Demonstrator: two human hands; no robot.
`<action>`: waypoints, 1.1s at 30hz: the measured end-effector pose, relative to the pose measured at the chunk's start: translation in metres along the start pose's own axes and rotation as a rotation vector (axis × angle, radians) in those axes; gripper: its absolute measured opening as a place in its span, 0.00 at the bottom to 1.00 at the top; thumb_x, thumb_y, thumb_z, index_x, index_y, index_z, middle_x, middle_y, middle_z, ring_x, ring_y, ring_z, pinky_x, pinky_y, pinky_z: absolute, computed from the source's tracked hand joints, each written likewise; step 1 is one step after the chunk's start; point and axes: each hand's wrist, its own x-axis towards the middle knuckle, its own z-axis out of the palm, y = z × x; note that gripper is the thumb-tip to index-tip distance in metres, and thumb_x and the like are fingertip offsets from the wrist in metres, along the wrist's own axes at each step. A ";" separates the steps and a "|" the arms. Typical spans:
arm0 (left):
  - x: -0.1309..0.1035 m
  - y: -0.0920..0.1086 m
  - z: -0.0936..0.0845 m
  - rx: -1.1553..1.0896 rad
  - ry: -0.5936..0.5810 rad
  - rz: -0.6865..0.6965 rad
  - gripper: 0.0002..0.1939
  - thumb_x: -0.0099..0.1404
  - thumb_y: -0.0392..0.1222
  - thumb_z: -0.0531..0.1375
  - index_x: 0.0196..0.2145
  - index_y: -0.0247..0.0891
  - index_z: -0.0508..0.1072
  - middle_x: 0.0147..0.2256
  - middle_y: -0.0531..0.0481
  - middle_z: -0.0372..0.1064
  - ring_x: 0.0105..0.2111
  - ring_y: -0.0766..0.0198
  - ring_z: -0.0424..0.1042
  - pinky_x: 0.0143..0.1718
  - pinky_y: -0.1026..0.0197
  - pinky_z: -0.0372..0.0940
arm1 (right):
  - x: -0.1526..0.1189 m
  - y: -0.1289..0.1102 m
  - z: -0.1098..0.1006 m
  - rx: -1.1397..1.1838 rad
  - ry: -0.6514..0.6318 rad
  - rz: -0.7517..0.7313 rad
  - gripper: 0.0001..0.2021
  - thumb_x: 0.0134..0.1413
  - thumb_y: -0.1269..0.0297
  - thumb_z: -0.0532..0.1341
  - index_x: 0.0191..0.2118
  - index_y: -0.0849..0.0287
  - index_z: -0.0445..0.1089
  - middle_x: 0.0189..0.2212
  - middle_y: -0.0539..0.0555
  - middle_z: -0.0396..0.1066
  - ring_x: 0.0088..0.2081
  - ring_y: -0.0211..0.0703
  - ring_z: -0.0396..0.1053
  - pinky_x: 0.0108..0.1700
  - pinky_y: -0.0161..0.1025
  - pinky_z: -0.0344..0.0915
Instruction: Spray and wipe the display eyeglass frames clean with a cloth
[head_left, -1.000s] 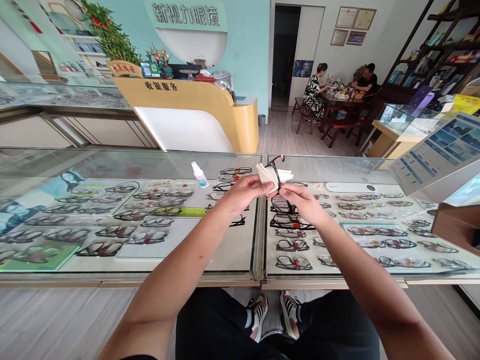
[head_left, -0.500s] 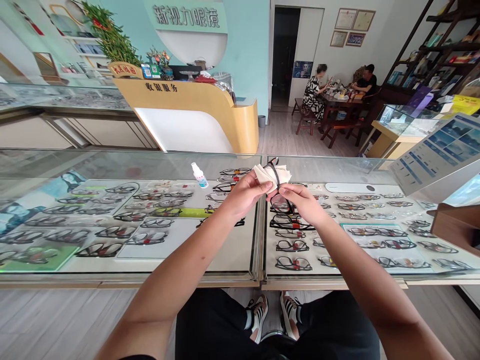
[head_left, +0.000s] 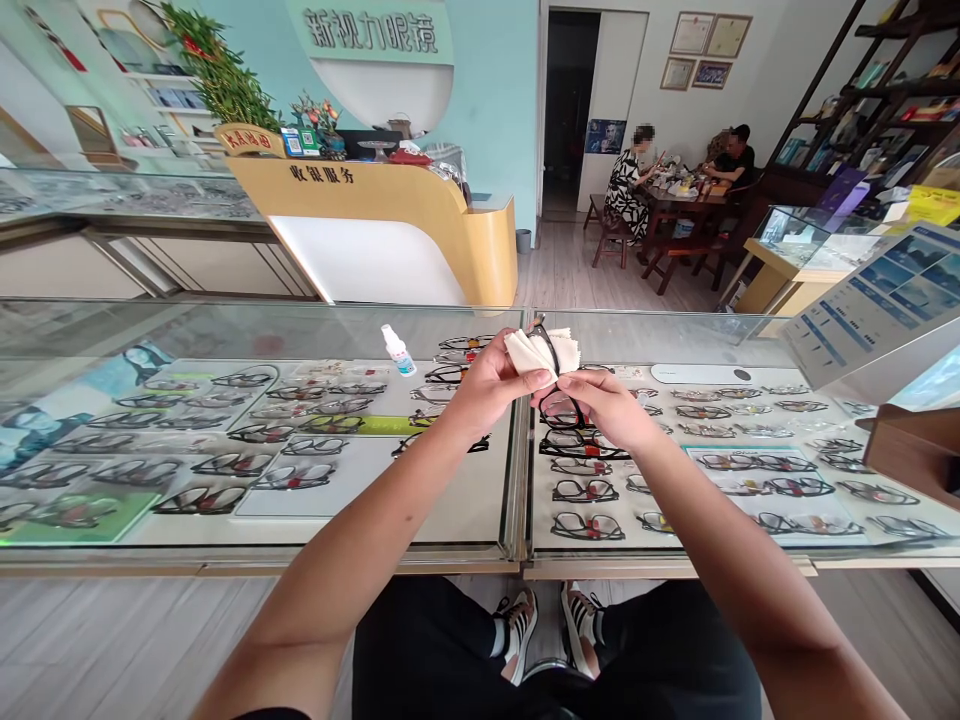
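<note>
A pair of dark-framed eyeglasses (head_left: 562,408) is held upright above the glass counter, one lens above the other. My left hand (head_left: 491,388) is closed on a cream cleaning cloth (head_left: 531,354), which is bunched around the upper lens. The thumb presses the cloth from the near side. My right hand (head_left: 600,400) pinches the frame near its middle, just below the cloth. The lower lens shows beneath my fingers, while the upper lens is mostly covered by the cloth. To the left, a small white spray bottle (head_left: 398,352) stands on the counter top.
The glass display counter (head_left: 480,556) spans the view, with many eyeglasses in rows under its top. A printed display board (head_left: 885,300) stands at the right. Beyond are a wood-edged reception desk (head_left: 487,250) and people seated at a dark table (head_left: 679,205).
My left fingers and the cloth have shifted slightly left on the upper lens, and the thumb lies straighter. The glasses have turned a little; my right hand keeps its pinch.
</note>
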 end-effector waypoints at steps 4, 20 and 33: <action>0.000 0.001 0.000 0.018 0.006 0.000 0.34 0.55 0.51 0.86 0.38 0.44 0.64 0.27 0.59 0.74 0.23 0.64 0.72 0.29 0.59 0.66 | -0.001 -0.002 0.002 -0.027 -0.013 -0.010 0.25 0.64 0.34 0.74 0.41 0.54 0.89 0.43 0.56 0.87 0.45 0.50 0.82 0.55 0.48 0.80; -0.002 -0.008 -0.008 0.154 0.006 -0.098 0.27 0.59 0.61 0.82 0.31 0.39 0.77 0.26 0.53 0.70 0.30 0.62 0.69 0.37 0.58 0.64 | -0.003 -0.005 0.002 -0.197 0.013 -0.113 0.28 0.69 0.31 0.69 0.41 0.53 0.88 0.40 0.55 0.86 0.43 0.49 0.80 0.55 0.48 0.80; -0.004 -0.014 -0.003 0.128 0.056 0.004 0.25 0.62 0.60 0.81 0.31 0.37 0.79 0.28 0.51 0.71 0.29 0.64 0.68 0.34 0.58 0.65 | -0.002 0.000 0.003 -0.110 0.009 -0.076 0.27 0.67 0.32 0.72 0.43 0.54 0.90 0.39 0.54 0.87 0.42 0.48 0.82 0.56 0.49 0.81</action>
